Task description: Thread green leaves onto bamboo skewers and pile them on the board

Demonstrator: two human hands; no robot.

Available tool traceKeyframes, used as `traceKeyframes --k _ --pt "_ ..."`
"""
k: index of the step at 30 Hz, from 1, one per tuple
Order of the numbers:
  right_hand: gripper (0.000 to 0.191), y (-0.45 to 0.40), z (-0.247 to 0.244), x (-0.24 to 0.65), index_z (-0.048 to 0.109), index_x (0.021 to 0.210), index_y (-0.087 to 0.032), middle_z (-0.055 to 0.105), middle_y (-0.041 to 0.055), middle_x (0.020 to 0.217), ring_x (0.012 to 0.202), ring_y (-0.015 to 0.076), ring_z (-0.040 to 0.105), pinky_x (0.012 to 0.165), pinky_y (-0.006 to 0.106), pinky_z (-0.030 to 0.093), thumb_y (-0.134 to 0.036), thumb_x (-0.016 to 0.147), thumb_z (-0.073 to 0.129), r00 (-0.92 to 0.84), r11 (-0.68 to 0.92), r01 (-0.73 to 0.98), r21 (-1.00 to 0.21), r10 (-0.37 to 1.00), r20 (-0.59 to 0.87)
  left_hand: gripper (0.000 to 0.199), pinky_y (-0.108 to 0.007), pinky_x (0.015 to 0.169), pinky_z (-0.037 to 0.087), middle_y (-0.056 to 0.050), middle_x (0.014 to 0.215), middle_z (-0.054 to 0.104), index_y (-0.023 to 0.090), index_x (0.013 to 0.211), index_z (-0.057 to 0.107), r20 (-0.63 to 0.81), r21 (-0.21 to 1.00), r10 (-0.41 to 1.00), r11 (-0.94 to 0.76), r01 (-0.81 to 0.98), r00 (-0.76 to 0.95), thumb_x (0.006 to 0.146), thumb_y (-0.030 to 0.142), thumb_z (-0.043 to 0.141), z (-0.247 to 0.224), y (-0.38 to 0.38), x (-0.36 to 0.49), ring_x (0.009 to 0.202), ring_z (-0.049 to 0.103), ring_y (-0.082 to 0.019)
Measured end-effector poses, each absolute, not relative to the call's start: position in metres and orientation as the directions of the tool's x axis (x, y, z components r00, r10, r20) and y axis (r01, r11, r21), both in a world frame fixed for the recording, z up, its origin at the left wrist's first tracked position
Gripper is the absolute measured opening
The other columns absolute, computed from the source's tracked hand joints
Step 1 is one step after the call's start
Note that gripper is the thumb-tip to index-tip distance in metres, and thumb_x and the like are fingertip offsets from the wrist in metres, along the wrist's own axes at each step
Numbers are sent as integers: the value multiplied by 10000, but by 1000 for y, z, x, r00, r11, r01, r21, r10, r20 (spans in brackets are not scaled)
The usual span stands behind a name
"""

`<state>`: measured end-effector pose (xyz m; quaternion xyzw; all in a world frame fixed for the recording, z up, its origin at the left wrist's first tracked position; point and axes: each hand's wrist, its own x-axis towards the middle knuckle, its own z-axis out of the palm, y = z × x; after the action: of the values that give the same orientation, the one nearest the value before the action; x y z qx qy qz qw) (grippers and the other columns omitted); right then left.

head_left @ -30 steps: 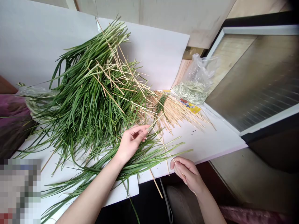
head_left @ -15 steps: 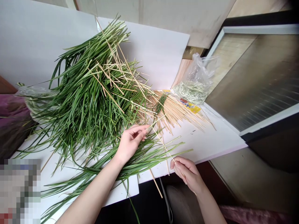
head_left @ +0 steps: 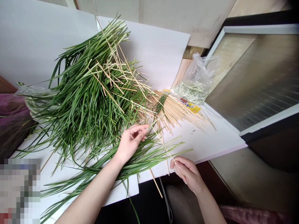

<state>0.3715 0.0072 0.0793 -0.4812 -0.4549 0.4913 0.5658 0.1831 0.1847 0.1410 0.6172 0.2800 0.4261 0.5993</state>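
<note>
My right hand is closed around a thin bamboo skewer, which slants up and left from the fingers. The skewer's far end meets a green chive stalk pinched between the thumb and fingers of my left hand. Whether the tip has pierced the stalk is too small to tell. Beneath both hands, a loose row of long chives lies across the table's front. A large heap of chives rises behind my left hand, with several skewers strewn over it.
Many bamboo skewers lie spread on the white table, beside a yellow wrapper. A clear plastic bag of pale green pieces stands at the back right. One skewer juts over the front edge. A glass-panelled frame borders the right.
</note>
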Motion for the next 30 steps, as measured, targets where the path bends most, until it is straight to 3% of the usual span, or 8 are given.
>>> traceKeyframes --k 17,30 --pt "353 7 79 372 696 861 -162 331 -109 417 385 85 228 456 276 184 -416 1059 553 103 56 -115 -992 994 45 272 -240 617 505 -28 824 666 172 1023 799 193 978 849 -127 -164 492 832 362 761 141 185 183 622 576 -98" --pt "348 8 79 372 689 860 -163 329 -110 418 387 86 219 457 277 179 -401 1066 541 97 60 -122 -991 994 49 241 -276 621 491 -50 868 645 182 1033 801 335 932 836 -360 -24 434 879 336 699 142 183 181 669 576 -133"
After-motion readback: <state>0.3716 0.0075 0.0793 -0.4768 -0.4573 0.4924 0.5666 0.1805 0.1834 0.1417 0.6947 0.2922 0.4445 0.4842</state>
